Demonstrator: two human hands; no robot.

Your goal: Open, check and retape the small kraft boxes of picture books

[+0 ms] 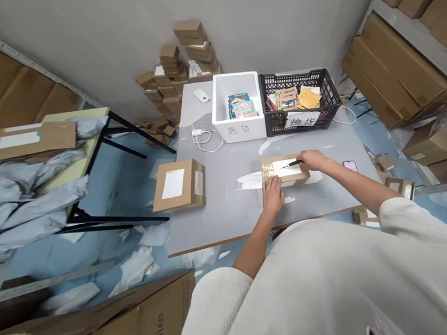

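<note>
A small cardboard box [306, 173] with a white label and shiny tape at its left end lies on the grey table. Fingers of my left hand [273, 195] lie stretched on the box's near left edge. At the box's far right side, my right hand [312, 160] is closed around a utility knife [293, 163]. The knife points left across the label; whether its tip touches the box I cannot tell. White paper [248, 181] shows beneath the box and sticks out on both sides.
A larger labelled box [178, 188] stands at the table's left edge. Behind are a white foam bin [240, 129] and a black crate [327, 113], both holding books. A phone [350, 166] lies at right. A cable [211, 148] and charger lie left of the bin.
</note>
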